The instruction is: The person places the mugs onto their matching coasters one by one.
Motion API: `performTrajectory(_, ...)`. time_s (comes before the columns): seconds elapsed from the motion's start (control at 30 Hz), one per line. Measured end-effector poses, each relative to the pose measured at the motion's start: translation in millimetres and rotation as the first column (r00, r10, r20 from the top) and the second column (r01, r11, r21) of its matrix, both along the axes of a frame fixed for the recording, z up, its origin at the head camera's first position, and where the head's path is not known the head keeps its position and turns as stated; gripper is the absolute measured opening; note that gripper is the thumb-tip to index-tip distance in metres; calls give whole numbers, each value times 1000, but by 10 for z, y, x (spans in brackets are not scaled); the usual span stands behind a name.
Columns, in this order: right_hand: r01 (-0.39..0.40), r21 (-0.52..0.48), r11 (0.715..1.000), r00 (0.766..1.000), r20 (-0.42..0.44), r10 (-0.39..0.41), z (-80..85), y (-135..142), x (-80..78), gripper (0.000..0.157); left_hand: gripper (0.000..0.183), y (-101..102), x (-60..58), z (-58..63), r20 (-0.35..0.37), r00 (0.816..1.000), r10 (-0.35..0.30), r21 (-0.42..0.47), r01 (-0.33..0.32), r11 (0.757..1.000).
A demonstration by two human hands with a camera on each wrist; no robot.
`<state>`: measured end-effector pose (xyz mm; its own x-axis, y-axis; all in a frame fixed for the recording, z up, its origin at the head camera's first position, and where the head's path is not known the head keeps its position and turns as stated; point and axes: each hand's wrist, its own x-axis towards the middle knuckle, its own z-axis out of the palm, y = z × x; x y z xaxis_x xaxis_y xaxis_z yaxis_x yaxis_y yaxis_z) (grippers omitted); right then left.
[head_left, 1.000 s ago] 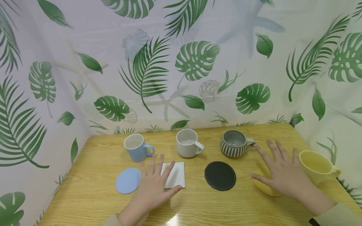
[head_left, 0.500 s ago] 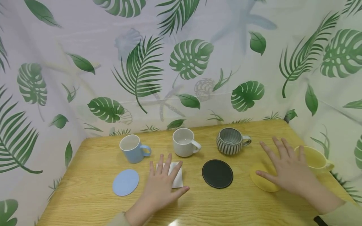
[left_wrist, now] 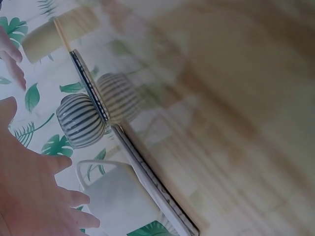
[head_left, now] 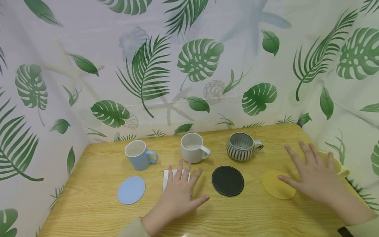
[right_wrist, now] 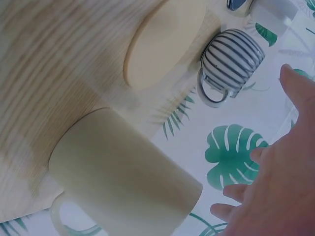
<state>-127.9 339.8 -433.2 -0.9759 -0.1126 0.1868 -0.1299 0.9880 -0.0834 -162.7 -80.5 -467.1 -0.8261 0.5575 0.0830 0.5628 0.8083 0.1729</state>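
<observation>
My left hand (head_left: 179, 196) hovers with fingers spread over a white square coaster (head_left: 166, 177), covering much of it in the head view. Behind its fingertips stands a white mug (head_left: 190, 152). My right hand (head_left: 315, 176), fingers also spread and holding nothing, overlaps a yellow mug (head_left: 340, 168), whose body shows fully beside the hand in the right wrist view (right_wrist: 123, 172). By the right thumb lies a round yellow coaster (head_left: 273, 184). Between the hands are a round black coaster (head_left: 228, 181) and, behind it, a dark-striped mug (head_left: 240, 150).
At the left, a blue mug (head_left: 138, 158) stands behind a round light-blue coaster (head_left: 131, 190). Everything sits on a wooden table (head_left: 242, 215). A white cloth (head_left: 225, 19) with printed green leaves rises behind the table and along both sides.
My left hand has drifted right across the white coaster, uncovering the blue one. My right hand has shifted right, leaving more of the yellow coaster in sight. The mugs stay in place.
</observation>
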Motion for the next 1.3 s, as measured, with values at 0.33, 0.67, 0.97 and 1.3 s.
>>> performTrajectory(0.33,68,19,998,997,20,-68,50,134,52,109,84,170,5,-17,9,999,-40,-6,40,999)
performTrajectory(0.67,134,-15,991,991,21,-133,72,233,136,109,85,344,-1,-26,7,997,-79,-19,79,997)
performTrajectory(0.97,171,-52,984,984,50,-168,41,392,208,109,85,453,12,-18,18,994,-110,-25,111,994)
performTrajectory(1.3,209,-36,977,978,29,-208,39,554,295,111,86,563,24,1,26,990,-142,-49,143,989)
